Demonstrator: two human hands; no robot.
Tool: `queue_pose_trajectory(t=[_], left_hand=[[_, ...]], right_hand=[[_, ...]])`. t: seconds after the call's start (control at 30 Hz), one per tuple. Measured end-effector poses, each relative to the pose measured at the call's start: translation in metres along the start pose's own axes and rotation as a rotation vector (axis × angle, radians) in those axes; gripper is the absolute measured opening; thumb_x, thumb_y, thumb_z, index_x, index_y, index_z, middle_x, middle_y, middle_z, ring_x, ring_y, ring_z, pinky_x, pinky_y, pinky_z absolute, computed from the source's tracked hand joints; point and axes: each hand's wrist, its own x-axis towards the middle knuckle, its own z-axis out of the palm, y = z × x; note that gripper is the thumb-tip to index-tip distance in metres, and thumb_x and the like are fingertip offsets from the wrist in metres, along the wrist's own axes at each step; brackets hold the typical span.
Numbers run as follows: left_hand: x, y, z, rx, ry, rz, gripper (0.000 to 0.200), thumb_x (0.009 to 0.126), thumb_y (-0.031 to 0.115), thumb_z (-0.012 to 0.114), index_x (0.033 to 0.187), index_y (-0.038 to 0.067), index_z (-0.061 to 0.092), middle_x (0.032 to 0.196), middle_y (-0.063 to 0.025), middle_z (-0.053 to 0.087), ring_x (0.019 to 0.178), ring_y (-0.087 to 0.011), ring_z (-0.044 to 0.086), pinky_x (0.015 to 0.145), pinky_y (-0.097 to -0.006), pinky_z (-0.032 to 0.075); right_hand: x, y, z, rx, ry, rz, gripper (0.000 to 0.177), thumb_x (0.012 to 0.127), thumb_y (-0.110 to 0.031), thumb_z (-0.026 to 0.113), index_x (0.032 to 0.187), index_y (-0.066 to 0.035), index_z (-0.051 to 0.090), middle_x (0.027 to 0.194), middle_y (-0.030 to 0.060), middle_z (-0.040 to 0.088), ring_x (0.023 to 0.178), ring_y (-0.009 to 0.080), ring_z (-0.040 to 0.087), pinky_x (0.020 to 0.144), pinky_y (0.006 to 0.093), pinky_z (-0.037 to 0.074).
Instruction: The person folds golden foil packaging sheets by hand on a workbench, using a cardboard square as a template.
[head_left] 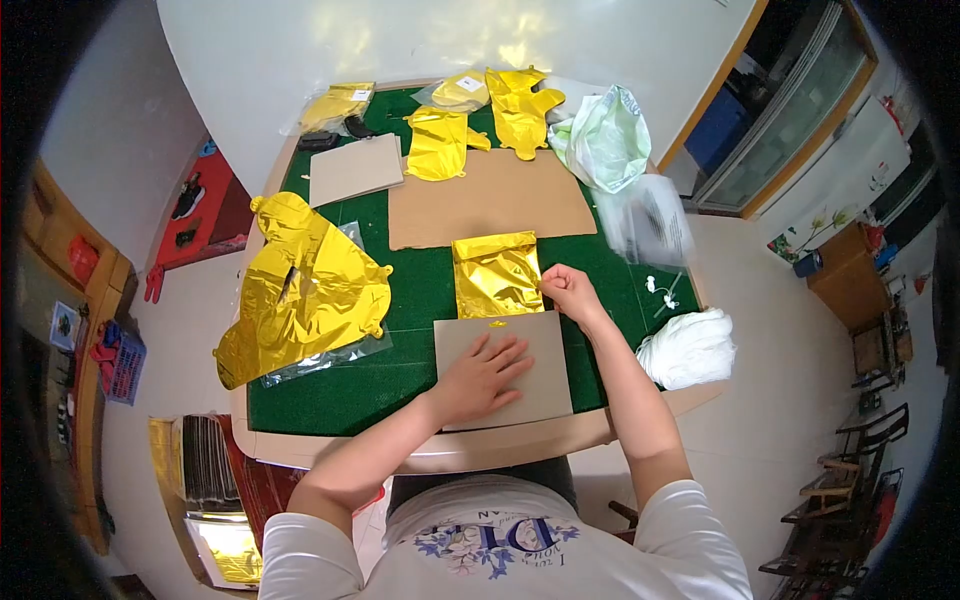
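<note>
My left hand [484,378] lies flat with fingers spread on a grey-brown cardboard sheet [545,385] near the table's front edge. A folded gold foil balloon [497,275] sticks out past the sheet's far edge, and a small gold bit shows at that edge. At the balloon's right edge, the fingers of my right hand [570,292] are pinched together on the foil. To the left, a large deflated gold foil balloon [320,275] is spread over clear plastic.
Behind are a brown cardboard sheet [490,205], stacked cardboard pieces [355,170], and more gold foil balloons [437,143]. On the right are a pale green plastic bag [605,140], a clear bag [645,225], and a white bundle [687,350]. Green matting [340,400] covers the table.
</note>
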Motion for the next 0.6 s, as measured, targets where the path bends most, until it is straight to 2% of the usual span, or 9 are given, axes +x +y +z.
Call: queue_pose_trajectory(t=[0.07, 0.4, 0.5, 0.6], left_hand=[[-0.0004, 0.0001, -0.0002, -0.014, -0.025, -0.011, 0.053, 0.09, 0.038, 0.055, 0.136, 0.013, 0.046, 0.146, -0.01, 0.038, 0.137, -0.0261, 0.032, 0.113, -0.0501, 0.019], [0.0003, -0.0012, 0.0014, -0.004, -0.048, -0.012, 0.055, 0.09, 0.039, 0.055, 0.138, 0.014, 0.044, 0.148, -0.0092, 0.036, 0.139, -0.0258, 0.03, 0.114, -0.0503, 0.018], [-0.0001, 0.0008, -0.0009, 0.007, -0.002, 0.004, 0.051, 0.091, 0.038, 0.054, 0.134, 0.012, 0.048, 0.144, -0.0103, 0.04, 0.136, -0.0267, 0.034, 0.112, -0.0499, 0.021], [-0.0001, 0.0001, -0.0001, 0.0, -0.045, -0.013, 0.055, 0.09, 0.038, 0.055, 0.138, 0.014, 0.044, 0.148, -0.0089, 0.036, 0.138, -0.0264, 0.03, 0.114, -0.0506, 0.017]], right_hand=[[-0.0001, -0.0025, -0.0001, -0.021, 0.0, 0.012, 0.009, 0.086, -0.01, 0.064, 0.08, -0.006, 0.058, 0.065, -0.005, 0.058, 0.053, 0.0021, 0.047, 0.046, 0.0204, 0.038], [0.0042, 0.0019, 0.0011, -0.031, 0.036, 0.033, 0.007, 0.085, -0.008, 0.063, 0.08, -0.007, 0.058, 0.067, -0.0045, 0.059, 0.056, 0.0025, 0.048, 0.048, 0.0202, 0.037], [0.001, -0.001, 0.0019, -0.022, 0.051, 0.031, 0.007, 0.085, -0.008, 0.063, 0.082, -0.006, 0.058, 0.068, -0.0048, 0.059, 0.058, 0.002, 0.048, 0.051, 0.0196, 0.037], [-0.0035, -0.0034, 0.0015, -0.034, 0.066, -0.018, 0.006, 0.086, -0.007, 0.063, 0.083, -0.005, 0.058, 0.068, -0.0058, 0.059, 0.06, 0.001, 0.047, 0.054, 0.0185, 0.036]])
